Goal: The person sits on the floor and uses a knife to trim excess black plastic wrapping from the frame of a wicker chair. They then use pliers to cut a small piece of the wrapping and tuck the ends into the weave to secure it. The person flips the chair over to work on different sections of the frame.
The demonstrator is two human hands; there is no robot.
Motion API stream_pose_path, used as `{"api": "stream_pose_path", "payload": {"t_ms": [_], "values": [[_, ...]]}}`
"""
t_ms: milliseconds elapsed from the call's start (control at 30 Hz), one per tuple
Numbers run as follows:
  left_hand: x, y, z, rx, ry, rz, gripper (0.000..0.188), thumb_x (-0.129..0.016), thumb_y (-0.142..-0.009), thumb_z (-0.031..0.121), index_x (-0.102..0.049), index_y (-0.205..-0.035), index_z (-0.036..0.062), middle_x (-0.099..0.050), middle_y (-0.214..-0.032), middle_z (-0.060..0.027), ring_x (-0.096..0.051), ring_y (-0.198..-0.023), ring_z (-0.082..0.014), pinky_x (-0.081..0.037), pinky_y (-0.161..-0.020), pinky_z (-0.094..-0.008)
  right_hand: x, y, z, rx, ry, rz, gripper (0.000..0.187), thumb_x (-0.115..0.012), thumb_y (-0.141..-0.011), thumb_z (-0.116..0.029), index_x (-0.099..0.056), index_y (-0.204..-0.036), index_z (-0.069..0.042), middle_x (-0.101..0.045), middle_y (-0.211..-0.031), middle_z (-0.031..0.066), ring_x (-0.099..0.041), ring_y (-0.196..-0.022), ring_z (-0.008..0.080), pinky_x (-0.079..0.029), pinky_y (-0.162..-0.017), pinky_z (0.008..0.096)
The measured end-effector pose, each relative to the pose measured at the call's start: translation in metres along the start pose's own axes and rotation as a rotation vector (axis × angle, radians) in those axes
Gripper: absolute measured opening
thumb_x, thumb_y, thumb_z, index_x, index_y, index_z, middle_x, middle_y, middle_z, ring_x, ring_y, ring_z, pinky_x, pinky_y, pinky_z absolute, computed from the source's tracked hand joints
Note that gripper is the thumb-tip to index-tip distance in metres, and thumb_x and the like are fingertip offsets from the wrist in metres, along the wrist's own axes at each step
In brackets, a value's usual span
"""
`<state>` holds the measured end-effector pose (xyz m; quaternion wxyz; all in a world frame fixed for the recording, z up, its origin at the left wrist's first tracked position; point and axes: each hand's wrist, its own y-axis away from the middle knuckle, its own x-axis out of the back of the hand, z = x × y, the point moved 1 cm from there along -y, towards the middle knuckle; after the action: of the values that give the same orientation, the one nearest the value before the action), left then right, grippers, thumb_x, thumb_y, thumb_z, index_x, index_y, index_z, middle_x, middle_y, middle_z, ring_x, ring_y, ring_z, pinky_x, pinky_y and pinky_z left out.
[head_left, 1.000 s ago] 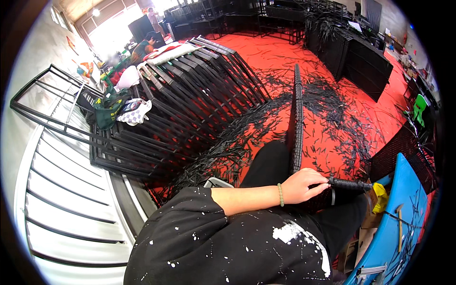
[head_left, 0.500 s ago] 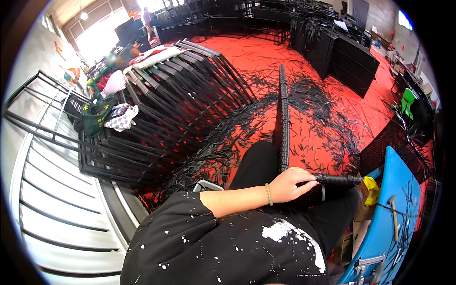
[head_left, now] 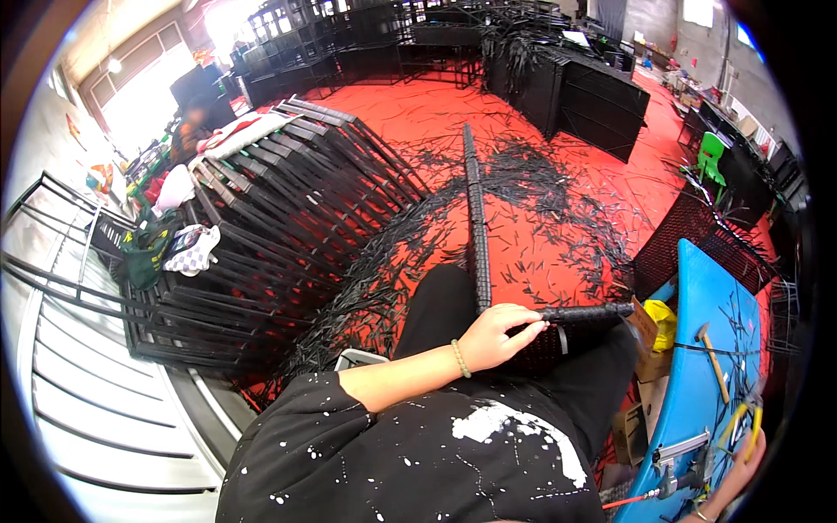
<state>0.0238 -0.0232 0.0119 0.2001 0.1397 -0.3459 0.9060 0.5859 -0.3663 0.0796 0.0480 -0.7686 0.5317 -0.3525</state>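
Against my lap stands a black woven panel (head_left: 475, 227) with a strip-wrapped rim, one side running away from me and a near bar (head_left: 584, 313) to the right. My left hand (head_left: 495, 338), with a beaded bracelet, rests at their corner, thumb and fingertips pinched on the rim; any thin strip between them is too small to make out. At the lower right my right hand (head_left: 750, 460) is closed round yellow-handled pliers (head_left: 741, 423) over the blue tabletop (head_left: 697, 349). A hammer (head_left: 713, 362) lies on that tabletop, farther from me than the pliers.
Black metal frames (head_left: 288, 183) stand stacked at left, with cloths and bags on them. Cut black strips (head_left: 540, 179) litter the red floor (head_left: 410, 113). Cardboard boxes (head_left: 652, 392) and a yellow bag (head_left: 663, 324) sit beside the blue tabletop. Another person (head_left: 193, 131) is beyond the frames.
My right hand has come into view at the lower right with the pliers. The left hand keeps its pinch at the panel's corner. The whole view has shifted, moving the scene leftward.
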Motion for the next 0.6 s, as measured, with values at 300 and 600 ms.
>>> {"api": "stream_pose_path", "payload": {"t_ms": [300,600], "values": [[0.0,-0.001,0.004,0.011,0.051,0.046,0.015,-0.069,-0.096,0.014,-0.075,-0.101,0.0006,-0.077,-0.097,-0.0122,-0.073,-0.091,-0.0282,-0.055,-0.083,-0.0379,-0.214,0.191,-0.126,-0.568,-0.646,-0.968,0.014,-0.074,-0.093,-0.008,-0.066,-0.1,0.0,-0.065,-0.075,0.0025,-0.06,-0.061,0.0106,-0.048,-0.058,0.0238],[0.003,0.002,0.005,0.124,0.074,-0.011,0.011,-0.068,-0.098,0.007,-0.073,-0.097,-0.003,-0.075,-0.095,-0.0096,-0.071,-0.09,-0.0176,-0.055,-0.085,-0.0315,-0.215,0.179,-0.147,-0.006,-0.449,-1.648,0.015,-0.065,-0.096,-0.007,-0.066,-0.108,0.002,-0.067,-0.099,0.0059,-0.064,-0.084,0.0135,-0.054,-0.078,0.0309]]}}
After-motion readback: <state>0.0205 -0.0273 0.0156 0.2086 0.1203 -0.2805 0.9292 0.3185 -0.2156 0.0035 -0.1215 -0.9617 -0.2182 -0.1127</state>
